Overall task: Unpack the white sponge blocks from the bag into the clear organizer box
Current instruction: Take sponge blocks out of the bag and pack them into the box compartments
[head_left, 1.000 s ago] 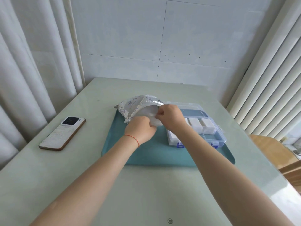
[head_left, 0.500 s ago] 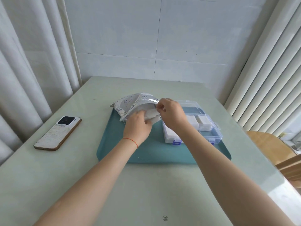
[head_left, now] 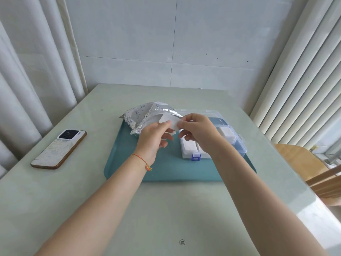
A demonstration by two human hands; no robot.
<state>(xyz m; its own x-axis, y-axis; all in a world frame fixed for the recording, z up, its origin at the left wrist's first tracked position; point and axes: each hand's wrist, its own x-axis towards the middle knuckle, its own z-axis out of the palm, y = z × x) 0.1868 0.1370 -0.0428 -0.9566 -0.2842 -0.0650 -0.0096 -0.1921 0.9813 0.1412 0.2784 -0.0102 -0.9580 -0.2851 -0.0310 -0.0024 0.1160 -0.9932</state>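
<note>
Pale green table point(head_left: 92, 200) fills the frame; at its centre, both the left hand point(head_left: 152, 138) and right hand point(head_left: 198, 130) pinch a white sponge block point(head_left: 170, 121) beside the foil bag point(head_left: 145, 115), above the clear organizer box point(head_left: 239, 145).

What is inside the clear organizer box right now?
White sponge blocks lie in compartments of the clear organizer box. The right hand and forearm cover its middle, so the count there cannot be seen.

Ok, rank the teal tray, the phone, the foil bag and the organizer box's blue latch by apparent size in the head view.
1. Teal tray
2. Phone and foil bag: look alike; hands cover part of the bag, so unranked
3. Blue latch
</note>
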